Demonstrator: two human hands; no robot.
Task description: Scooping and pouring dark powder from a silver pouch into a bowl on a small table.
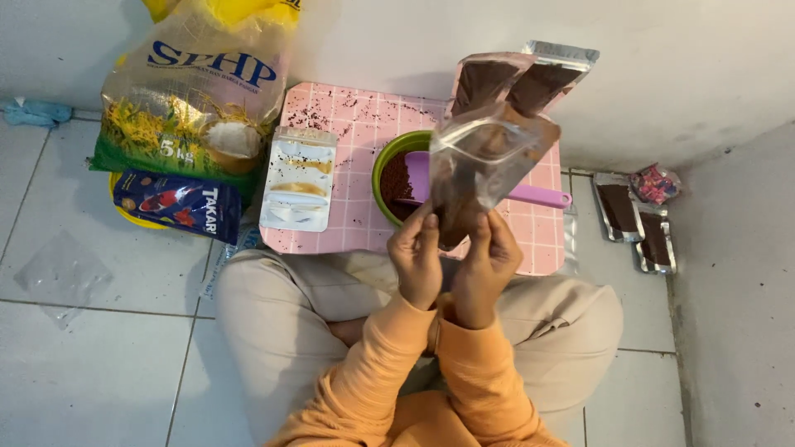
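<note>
Clear pouch (484, 165), partly filled with dark brown granules, is held up in the air above the near edge of a pink tiled board (352, 132) that rests on the seated person's crossed legs. Left hand (416, 257) pinches the pouch's lower left edge between thumb and fingers; right hand (484, 265) pinches the lower right edge the same way (both sleeves are orange). Behind the pouch, on the board, sits a green bowl (389, 165) of the same brown granules, with a purple scoop (530, 196) lying across it, handle pointing right. Two filled pouches (517, 79) lean against the wall at the board's far edge. A flat stack of empty pouches (298, 178) lies on the board's left part, near the bowl. On the floor to the left stand a large rice sack (195, 91) and a blue feed packet (178, 203); to the right, well apart, lie two more filled pouches (633, 219).
</note>
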